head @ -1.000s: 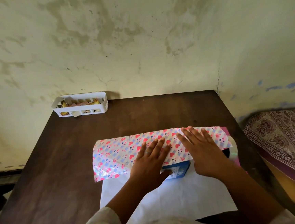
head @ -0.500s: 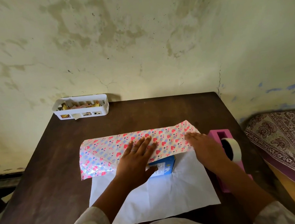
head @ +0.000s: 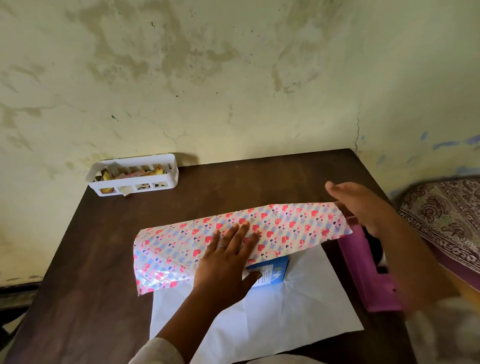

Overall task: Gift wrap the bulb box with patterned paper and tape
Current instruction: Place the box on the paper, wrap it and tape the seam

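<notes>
I've got the left hand (head: 228, 265) flat on top of the patterned paper (head: 238, 240), fingers straight and spread, palm pressing the folded flap down over the bulb box (head: 272, 270). A ring shows on one finger. The thumb lies against the box's near face, just below the flap's edge. Nothing is gripped — it only presses.

The box sits mid-table, w/ only its blue and white near end showing under the flap; the rest is covered. The paper's white underside spreads toward me across the table (head: 96, 281), creased in a few places, while the heart-print side faces up over the box and runs well out to the left and right of it.

The right hand (head: 362, 206) is blurred, raised at the paper's right end, fingers straight and together, holding nothing as far as I can see. Below its forearm is the pink tape dispenser (head: 359, 261) at the table's right edge — partly hidden by the arm.

A white basket (head: 134, 181) w/ small items stands at the far left corner by the wall. A patterned cloth (head: 468, 220) lies to the right of the table.
</notes>
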Action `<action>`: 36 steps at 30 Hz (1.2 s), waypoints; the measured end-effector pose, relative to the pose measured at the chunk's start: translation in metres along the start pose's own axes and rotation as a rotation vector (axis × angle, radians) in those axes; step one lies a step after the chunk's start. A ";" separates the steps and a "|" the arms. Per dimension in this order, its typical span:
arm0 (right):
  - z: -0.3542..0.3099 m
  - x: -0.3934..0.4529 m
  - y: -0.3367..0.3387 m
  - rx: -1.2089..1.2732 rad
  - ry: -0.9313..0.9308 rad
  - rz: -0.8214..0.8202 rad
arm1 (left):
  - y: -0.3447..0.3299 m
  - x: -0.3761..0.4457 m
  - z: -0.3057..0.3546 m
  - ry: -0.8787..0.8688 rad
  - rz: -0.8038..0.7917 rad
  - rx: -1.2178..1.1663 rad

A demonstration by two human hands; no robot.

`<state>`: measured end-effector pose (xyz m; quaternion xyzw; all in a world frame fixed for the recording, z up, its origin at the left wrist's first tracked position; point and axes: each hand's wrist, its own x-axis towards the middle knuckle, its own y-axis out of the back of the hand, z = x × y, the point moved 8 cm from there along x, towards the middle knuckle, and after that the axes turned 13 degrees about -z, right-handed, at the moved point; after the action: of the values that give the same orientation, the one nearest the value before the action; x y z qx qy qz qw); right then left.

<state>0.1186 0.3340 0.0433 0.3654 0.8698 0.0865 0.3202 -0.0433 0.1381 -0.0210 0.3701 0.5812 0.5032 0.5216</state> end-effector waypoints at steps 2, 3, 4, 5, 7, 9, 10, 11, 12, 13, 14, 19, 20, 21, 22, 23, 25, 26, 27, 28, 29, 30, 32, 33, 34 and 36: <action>0.012 0.018 0.004 0.077 -0.151 -0.013 | 0.000 0.000 0.001 -0.002 -0.004 0.002; 0.017 0.025 0.000 0.120 -0.206 -0.052 | 0.000 0.000 0.001 -0.001 -0.005 0.002; 0.020 0.032 -0.005 0.171 -0.242 -0.100 | 0.001 -0.001 0.001 0.000 -0.004 0.001; 0.022 0.038 -0.010 0.239 -0.253 -0.144 | 0.001 -0.001 0.000 -0.001 -0.003 0.001; 0.020 0.045 -0.017 0.333 -0.246 -0.187 | 0.001 -0.001 0.001 -0.005 -0.003 -0.001; 0.014 0.048 -0.017 0.337 -0.213 -0.168 | 0.001 -0.002 0.001 -0.011 0.004 -0.005; 0.014 0.050 -0.016 0.334 -0.195 -0.145 | 0.001 -0.002 0.001 -0.013 0.007 -0.008; 0.015 0.052 -0.015 0.335 -0.185 -0.122 | 0.001 -0.002 0.001 -0.013 0.009 -0.010; 0.018 0.054 -0.015 0.347 -0.181 -0.102 | 0.001 -0.002 0.001 -0.013 0.006 -0.011; 0.021 0.056 -0.015 0.360 -0.183 -0.085 | 0.001 -0.002 0.000 -0.011 0.002 -0.012; 0.024 0.057 -0.016 0.364 -0.190 -0.061 | 0.001 -0.002 0.000 -0.011 0.000 -0.014; -0.002 0.039 0.001 -0.248 0.088 0.376 | 0.002 -0.003 0.002 -0.011 0.007 -0.026; -0.016 0.026 -0.012 -0.370 0.234 0.401 | 0.002 -0.003 0.001 -0.011 0.002 -0.026; -0.026 0.012 -0.031 -0.447 0.376 0.380 | 0.002 -0.002 0.000 -0.011 0.001 -0.026; -0.033 -0.001 -0.054 -0.513 0.490 0.318 | 0.002 -0.002 0.000 -0.013 0.003 -0.027; -0.034 -0.010 -0.079 -0.585 0.555 0.223 | 0.002 -0.002 0.000 -0.015 0.004 -0.029; -0.021 -0.018 -0.122 -0.774 0.561 0.035 | 0.004 -0.002 0.000 -0.013 0.008 -0.033; -0.009 -0.017 -0.136 -0.864 0.531 -0.031 | 0.005 -0.003 0.000 -0.005 0.013 -0.037; 0.002 -0.016 -0.144 -0.928 0.508 -0.065 | 0.007 -0.003 0.000 0.002 0.016 -0.041; 0.009 -0.015 -0.148 -0.957 0.499 -0.076 | 0.008 -0.004 0.000 0.009 0.018 -0.042; 0.014 -0.014 -0.148 -0.960 0.503 -0.070 | 0.009 -0.004 0.000 0.012 0.019 -0.042; 0.019 -0.013 -0.148 -0.962 0.507 -0.070 | 0.010 -0.004 0.000 0.011 0.020 -0.043; 0.020 -0.013 -0.147 -0.941 0.520 -0.072 | 0.011 -0.004 0.000 -0.005 0.022 -0.042; 0.020 -0.014 -0.147 -0.912 0.529 -0.073 | 0.011 -0.004 0.001 -0.016 0.019 -0.038; 0.018 -0.016 -0.145 -0.866 0.540 -0.058 | 0.012 -0.004 0.000 -0.026 0.018 -0.036; 0.016 -0.021 -0.132 -0.738 0.578 0.063 | 0.013 -0.002 -0.002 -0.042 0.018 -0.047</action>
<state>0.0630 0.2229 -0.0097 0.2141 0.8228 0.4980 0.1707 -0.0458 0.1386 -0.0075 0.3732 0.5548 0.5135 0.5379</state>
